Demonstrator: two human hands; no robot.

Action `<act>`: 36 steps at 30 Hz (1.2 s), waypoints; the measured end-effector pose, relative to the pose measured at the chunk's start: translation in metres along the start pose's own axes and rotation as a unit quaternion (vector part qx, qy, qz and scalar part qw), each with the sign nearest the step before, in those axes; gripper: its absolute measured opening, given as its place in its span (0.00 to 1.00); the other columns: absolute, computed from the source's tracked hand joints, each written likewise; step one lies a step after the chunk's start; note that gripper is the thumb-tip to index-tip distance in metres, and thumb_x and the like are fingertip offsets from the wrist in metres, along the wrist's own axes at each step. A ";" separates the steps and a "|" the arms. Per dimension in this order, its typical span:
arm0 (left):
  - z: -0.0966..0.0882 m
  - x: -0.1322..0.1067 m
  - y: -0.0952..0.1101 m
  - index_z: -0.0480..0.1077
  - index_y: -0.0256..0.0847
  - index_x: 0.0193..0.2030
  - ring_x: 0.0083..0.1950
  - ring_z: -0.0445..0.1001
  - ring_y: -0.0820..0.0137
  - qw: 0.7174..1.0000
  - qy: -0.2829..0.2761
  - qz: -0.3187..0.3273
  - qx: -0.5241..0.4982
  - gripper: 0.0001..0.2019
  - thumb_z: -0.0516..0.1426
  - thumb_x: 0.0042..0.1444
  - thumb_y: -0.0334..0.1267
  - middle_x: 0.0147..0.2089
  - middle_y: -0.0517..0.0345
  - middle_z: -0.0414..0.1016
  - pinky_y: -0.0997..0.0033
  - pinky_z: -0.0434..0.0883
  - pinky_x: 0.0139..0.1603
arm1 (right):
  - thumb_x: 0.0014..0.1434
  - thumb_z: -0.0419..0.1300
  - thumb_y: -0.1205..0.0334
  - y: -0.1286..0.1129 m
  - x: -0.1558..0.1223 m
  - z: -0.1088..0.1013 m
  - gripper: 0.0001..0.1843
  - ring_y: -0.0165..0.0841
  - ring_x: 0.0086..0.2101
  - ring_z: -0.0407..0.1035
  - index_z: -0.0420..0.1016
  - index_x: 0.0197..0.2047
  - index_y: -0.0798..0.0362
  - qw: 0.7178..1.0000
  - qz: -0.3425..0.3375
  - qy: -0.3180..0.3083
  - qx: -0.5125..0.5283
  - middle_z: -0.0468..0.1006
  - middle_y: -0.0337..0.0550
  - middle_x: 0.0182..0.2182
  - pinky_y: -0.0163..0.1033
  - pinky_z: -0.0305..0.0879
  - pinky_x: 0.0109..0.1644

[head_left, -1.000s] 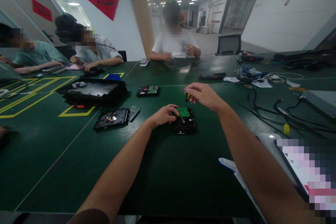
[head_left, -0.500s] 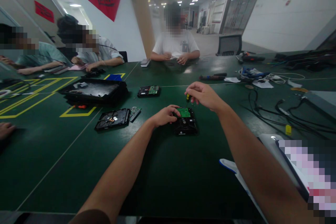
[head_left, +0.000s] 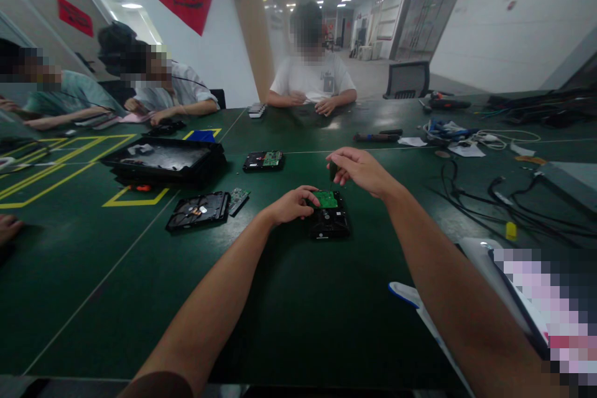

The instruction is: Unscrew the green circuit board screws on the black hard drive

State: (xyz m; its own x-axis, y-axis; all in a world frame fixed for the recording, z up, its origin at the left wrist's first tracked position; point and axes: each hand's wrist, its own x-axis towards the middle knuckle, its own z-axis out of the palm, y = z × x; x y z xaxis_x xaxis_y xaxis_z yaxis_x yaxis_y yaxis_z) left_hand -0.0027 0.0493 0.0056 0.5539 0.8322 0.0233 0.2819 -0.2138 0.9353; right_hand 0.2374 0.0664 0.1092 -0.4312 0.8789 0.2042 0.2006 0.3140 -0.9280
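A black hard drive [head_left: 329, 221] with a green circuit board [head_left: 325, 199] on top lies on the green table [head_left: 298, 317] in front of me. My left hand [head_left: 293, 204] rests closed against the drive's left edge, fingertips on the board. My right hand [head_left: 360, 169] hovers just above and behind the drive, fingers pinched round a small dark tool [head_left: 333, 170], probably a screwdriver handle.
An opened drive [head_left: 199, 210] and a loose board [head_left: 239, 198] lie to the left, a black tray [head_left: 164, 160] behind them, another drive [head_left: 263, 161] farther back. Cables [head_left: 489, 189] sprawl at right. A white-and-blue object [head_left: 410, 295] is by my right forearm. Three people sit across the table.
My right hand has lifted slightly and turned, so the tool's yellow tip no longer shows. The left hand and the drive have stayed put.
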 end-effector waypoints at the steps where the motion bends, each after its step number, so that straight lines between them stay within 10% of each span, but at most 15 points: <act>1: 0.000 0.000 0.000 0.76 0.35 0.43 0.31 0.69 0.84 1.000 -0.002 0.000 -0.001 0.10 0.62 0.53 0.26 0.73 0.46 0.54 0.77 0.74 0.29 | 0.66 0.59 0.47 0.000 0.000 0.000 0.16 0.31 0.28 0.72 0.78 0.45 0.50 1.000 -0.006 0.004 -0.015 0.80 0.45 0.36 0.37 0.67 0.28; 36: 0.000 -0.001 0.001 0.76 0.36 0.43 0.32 0.70 0.82 1.000 0.000 0.008 -0.011 0.11 0.62 0.52 0.27 0.72 0.46 0.55 0.76 0.74 0.29 | 0.65 0.59 0.47 -0.003 -0.001 0.002 0.15 0.30 0.28 0.69 0.78 0.42 0.49 0.999 -0.016 0.018 -0.038 0.79 0.44 0.35 0.38 0.66 0.30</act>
State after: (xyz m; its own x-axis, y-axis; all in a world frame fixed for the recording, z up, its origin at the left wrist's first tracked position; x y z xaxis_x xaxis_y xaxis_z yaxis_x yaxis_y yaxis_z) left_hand -0.0026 0.0483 0.0060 0.5583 0.8288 0.0378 0.2566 -0.2158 0.9421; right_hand 0.2356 0.0643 0.1109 -0.4065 0.8799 0.2461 0.2532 0.3673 -0.8950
